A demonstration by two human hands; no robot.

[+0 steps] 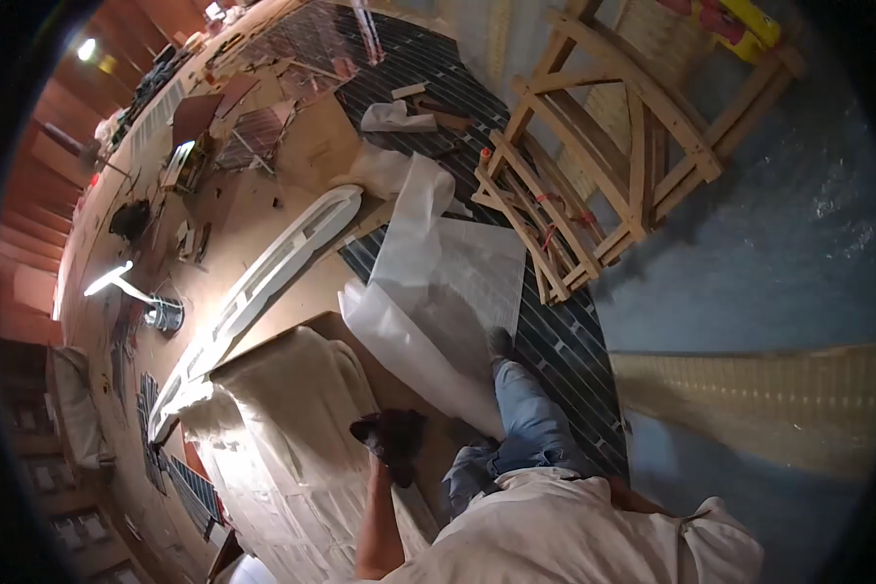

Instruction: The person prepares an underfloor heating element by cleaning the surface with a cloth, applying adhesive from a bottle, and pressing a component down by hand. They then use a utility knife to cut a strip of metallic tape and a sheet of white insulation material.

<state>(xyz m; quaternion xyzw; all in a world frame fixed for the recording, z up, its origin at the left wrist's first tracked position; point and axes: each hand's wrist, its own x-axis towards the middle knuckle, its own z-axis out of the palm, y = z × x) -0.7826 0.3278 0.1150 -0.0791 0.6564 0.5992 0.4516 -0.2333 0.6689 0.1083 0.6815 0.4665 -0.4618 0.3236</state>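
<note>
My left hand (389, 438), in what looks like a dark glove, is over the near right side of a bulky form draped in off-white cloth (292, 419). Its fingers blend into one dark shape, so whether they grip anything is unclear. Only a bit of my right forearm (637, 496) shows beside my shirt; that hand is hidden. In front of my legs, a loose sheet of translucent white wrapping (409, 302) lies crumpled, partly over the dark striped floor mat (569, 365).
A long white slotted frame (273, 268) lies beyond the cloth. Wooden trestle-like frames (613, 136) stand on blue-grey sheeting (749, 273) at right. A lit lamp (117, 277) stands at left, and scattered boards (253, 136) lie at the back.
</note>
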